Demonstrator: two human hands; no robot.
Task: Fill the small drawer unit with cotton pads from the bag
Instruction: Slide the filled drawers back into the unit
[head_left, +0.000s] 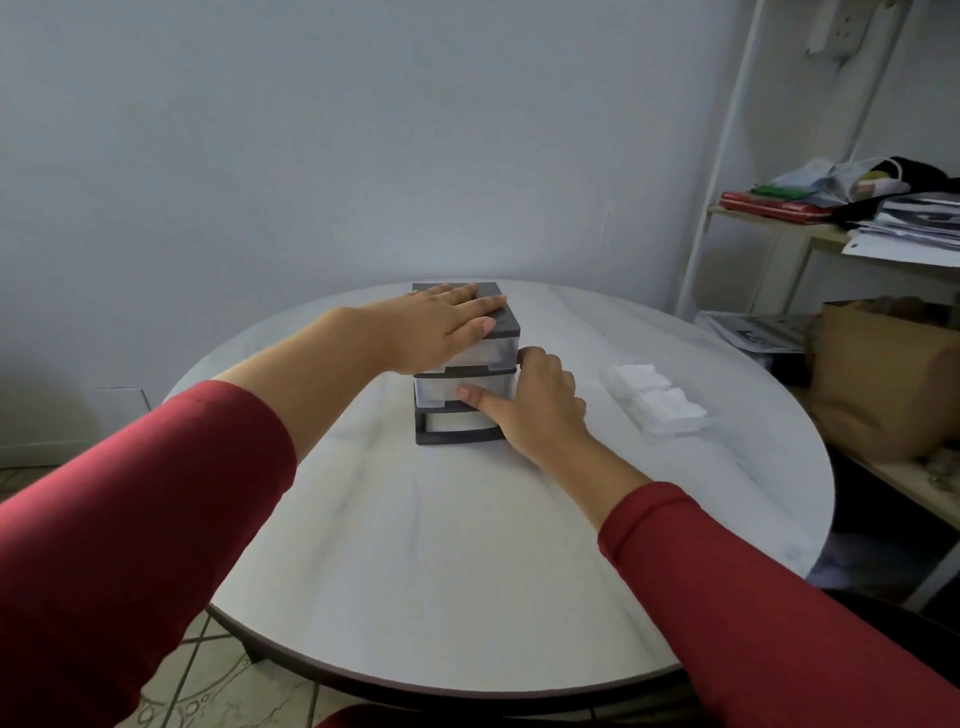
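Right now I am resting my left hand (441, 322) flat, fingers straight, on top of the drawer unit (488, 358), while my right hand (535, 400) is gripping its front right corner, thumb pressing the middle drawer (441, 391). The bag of cotton pads (657, 402) is lying on the table (415, 545) just right of my right hand

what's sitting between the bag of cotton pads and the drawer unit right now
Only the right hand, gripping the drawer unit at its middle drawer, on the side facing the bag of cotton pads. No other object shows between them. The drawers look pushed in.
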